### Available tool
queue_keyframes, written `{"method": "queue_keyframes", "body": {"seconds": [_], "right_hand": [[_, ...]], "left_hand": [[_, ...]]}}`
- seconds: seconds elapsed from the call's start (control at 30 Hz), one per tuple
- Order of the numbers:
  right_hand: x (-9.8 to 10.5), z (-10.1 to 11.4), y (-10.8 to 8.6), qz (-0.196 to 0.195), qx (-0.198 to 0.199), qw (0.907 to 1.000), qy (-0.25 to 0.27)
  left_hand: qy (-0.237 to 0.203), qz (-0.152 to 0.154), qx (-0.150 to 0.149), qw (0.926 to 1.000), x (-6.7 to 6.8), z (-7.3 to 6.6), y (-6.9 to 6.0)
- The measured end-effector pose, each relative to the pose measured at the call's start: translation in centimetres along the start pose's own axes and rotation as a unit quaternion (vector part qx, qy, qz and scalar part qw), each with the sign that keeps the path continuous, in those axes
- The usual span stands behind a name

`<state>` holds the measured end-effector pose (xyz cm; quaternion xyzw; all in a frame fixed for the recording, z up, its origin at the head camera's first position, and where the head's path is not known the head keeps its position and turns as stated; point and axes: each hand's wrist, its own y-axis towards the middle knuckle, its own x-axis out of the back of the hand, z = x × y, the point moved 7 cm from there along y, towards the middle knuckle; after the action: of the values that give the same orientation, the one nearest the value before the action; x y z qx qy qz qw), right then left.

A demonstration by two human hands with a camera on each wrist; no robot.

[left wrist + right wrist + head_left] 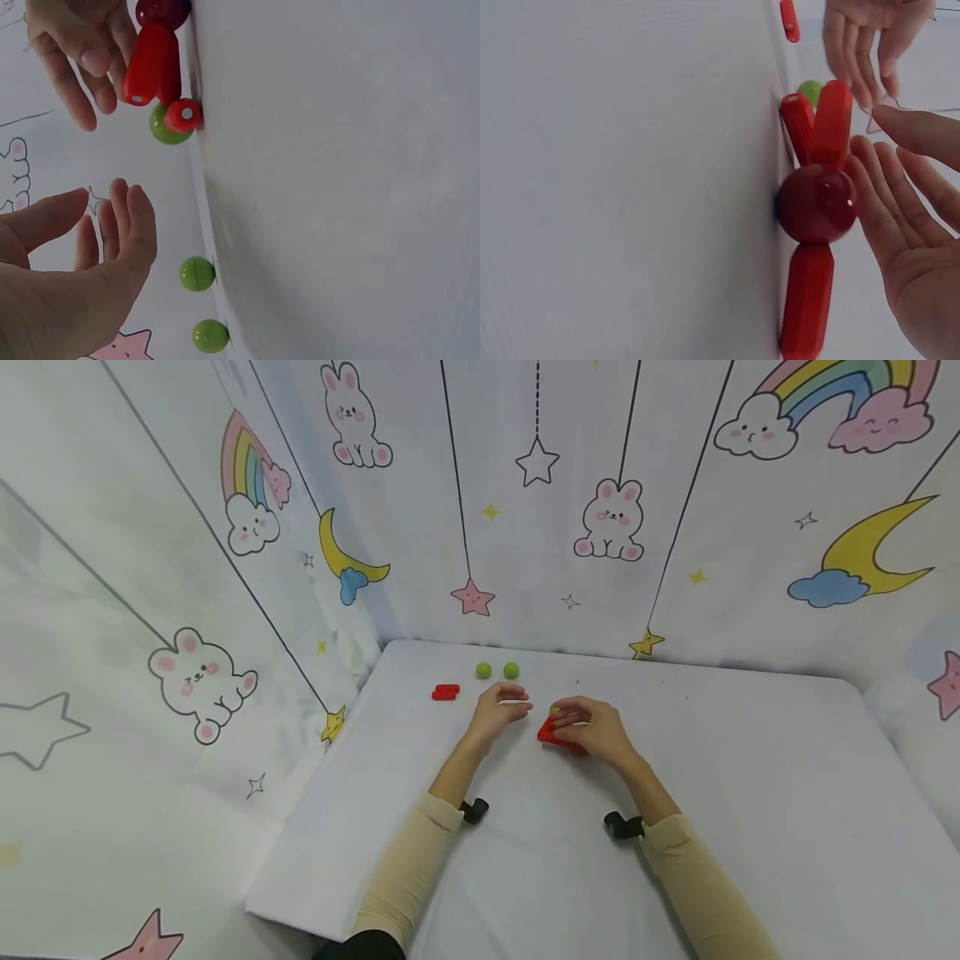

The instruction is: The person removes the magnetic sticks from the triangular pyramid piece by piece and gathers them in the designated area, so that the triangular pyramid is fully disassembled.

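Red rods (550, 735) joined to a dark red ball (816, 204) lie on the table. Two rods (831, 124) (798, 124) angle away from one side of the ball, another rod (808, 300) extends opposite. A green ball (166, 129) is at the rods' far end. Beside this piece my right hand (600, 731) (922, 225) has extended fingers, close to the upper rod; whether they touch it I cannot tell. My left hand (497, 714) (90, 277) is held apart, left of the piece, fingers loosely bent around nothing.
Two green balls (483, 671) (512, 671) sit near the white table's (750, 760) far edge. Left of them two loose red rods (446, 696) (447, 687) lie side by side. A patterned white cloth (420, 527) hangs behind and left of the table.
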<state>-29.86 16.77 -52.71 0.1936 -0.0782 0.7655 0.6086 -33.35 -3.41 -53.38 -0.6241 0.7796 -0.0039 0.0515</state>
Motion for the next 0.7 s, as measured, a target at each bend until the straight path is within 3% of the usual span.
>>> {"method": "queue_keyframes", "body": {"seconds": [0.17, 0.47, 0.7], "right_hand": [[1.0, 0.3, -0.4, -0.007, -0.010, 0.9998, -0.013], [3.5, -0.5, -0.6, -0.016, -0.030, 0.9978, -0.056], [3.7, -1.8, -0.6, 0.040, -0.065, 0.9926, -0.095]], "left_hand": [[0.012, 0.021, 0.011, 0.9996, -0.9, 0.8, -0.3], [-0.019, 0.044, 0.010, 0.9988, -2.5, 0.3, -0.9], [-0.004, 0.058, 0.040, 0.9975, -3.1, 0.7, -1.2]]}}
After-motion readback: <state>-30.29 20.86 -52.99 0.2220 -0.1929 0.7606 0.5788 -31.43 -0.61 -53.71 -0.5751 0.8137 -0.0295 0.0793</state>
